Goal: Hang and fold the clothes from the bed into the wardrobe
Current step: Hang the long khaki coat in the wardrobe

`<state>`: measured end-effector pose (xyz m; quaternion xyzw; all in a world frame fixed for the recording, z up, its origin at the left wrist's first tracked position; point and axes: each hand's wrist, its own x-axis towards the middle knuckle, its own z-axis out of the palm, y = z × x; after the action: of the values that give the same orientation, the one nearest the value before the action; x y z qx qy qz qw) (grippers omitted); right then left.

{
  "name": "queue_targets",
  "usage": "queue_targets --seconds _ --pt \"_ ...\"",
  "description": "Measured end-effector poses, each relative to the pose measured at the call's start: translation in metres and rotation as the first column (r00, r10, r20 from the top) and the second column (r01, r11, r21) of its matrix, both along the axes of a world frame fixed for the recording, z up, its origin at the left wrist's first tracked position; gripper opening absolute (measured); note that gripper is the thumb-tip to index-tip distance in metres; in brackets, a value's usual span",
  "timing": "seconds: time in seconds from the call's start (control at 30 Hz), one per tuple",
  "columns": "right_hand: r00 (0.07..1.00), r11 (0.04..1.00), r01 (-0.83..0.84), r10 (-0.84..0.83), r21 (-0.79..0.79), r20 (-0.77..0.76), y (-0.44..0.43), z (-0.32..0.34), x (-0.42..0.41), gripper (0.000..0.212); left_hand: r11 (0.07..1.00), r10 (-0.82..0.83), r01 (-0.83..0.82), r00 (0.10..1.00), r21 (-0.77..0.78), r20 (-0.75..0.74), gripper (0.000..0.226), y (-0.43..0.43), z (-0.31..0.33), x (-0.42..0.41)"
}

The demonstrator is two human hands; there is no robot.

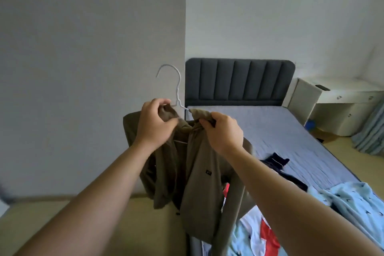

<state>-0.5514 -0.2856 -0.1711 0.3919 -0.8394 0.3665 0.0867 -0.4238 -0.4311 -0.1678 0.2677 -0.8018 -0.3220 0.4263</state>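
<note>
An olive-brown collared shirt [199, 183] hangs on a pale wire hanger [176, 87], held up in front of me above the bed's left edge. My left hand [153, 124] grips the left side of the collar and the hanger's shoulder. My right hand [224, 131] pinches the right side of the collar. The hanger's hook points up and left. More clothes lie on the bed [291, 135]: a dark navy garment [278, 164], a light blue patterned piece [353, 199] and a red and white one [264, 233]. The wardrobe is not in view.
A dark padded headboard [239, 81] stands against the white wall. A white desk [342, 97] with drawers sits right of the bed, with a blue curtain [372, 131] at the far right. Beige floor [104, 224] runs along the bed's left side.
</note>
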Motion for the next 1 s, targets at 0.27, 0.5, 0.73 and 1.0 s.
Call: queue_targets --seconds 0.27,0.5,0.73,1.0 --pt "0.971 0.971 -0.235 0.237 0.046 -0.036 -0.034 -0.009 0.114 0.032 0.867 0.44 -0.373 0.884 0.331 -0.157 0.032 0.011 -0.011 0.149" --pt "0.894 0.891 -0.446 0.447 0.081 0.008 -0.078 -0.008 0.248 0.033 0.678 0.648 -0.544 0.759 0.495 -0.054 0.032 -0.007 -0.023 0.288" --pt "0.766 0.759 -0.643 0.636 0.105 0.09 -0.142 -0.02 0.395 0.029 0.614 0.7 -0.592 0.714 0.523 -0.015 0.029 -0.04 -0.039 0.447" --pt "0.708 0.699 -0.706 0.695 0.117 0.125 -0.259 -0.038 0.559 0.026 0.576 0.704 -0.651 0.702 0.494 0.106 0.006 -0.128 -0.051 0.621"
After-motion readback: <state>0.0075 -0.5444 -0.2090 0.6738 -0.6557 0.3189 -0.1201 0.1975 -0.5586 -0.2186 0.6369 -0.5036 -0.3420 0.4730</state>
